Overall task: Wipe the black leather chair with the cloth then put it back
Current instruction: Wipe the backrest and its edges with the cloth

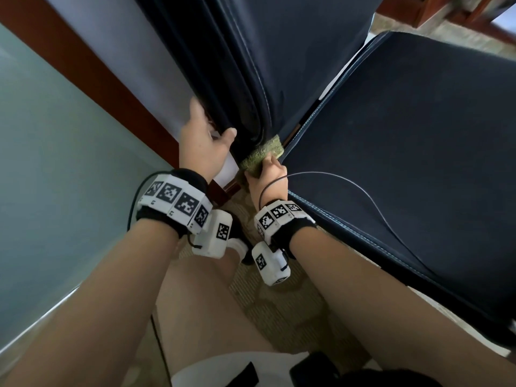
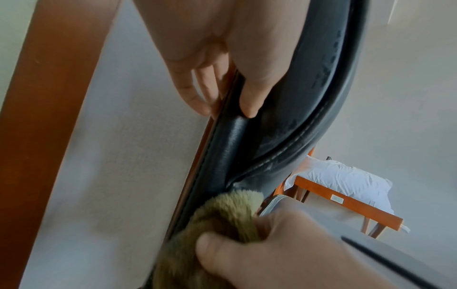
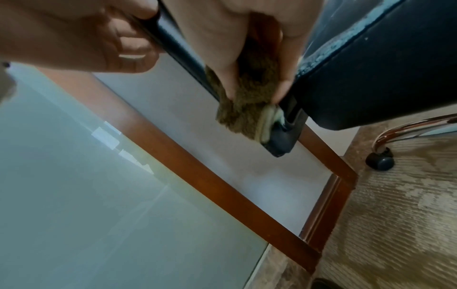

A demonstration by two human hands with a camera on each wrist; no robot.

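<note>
The black leather chair [image 1: 405,152] fills the upper right of the head view, its backrest [image 1: 245,60] rising at centre. My left hand [image 1: 205,141] grips the backrest's side edge [image 2: 230,136], thumb on the front and fingers behind. My right hand [image 1: 268,174] holds a wadded olive-green fluffy cloth [image 1: 261,156] and presses it against the bottom of the backrest edge, where back and seat meet. In the right wrist view the cloth [image 3: 249,105] is pinched between thumb and fingers against the black frame [image 3: 284,136].
A wall with brown wooden trim [image 1: 92,76] and a pale glass panel [image 1: 55,163] stands close on the left. Patterned carpet [image 3: 395,215] lies below, with a chrome chair leg and caster [image 3: 380,160]. A wooden bed with white bedding [image 2: 346,187] stands beyond.
</note>
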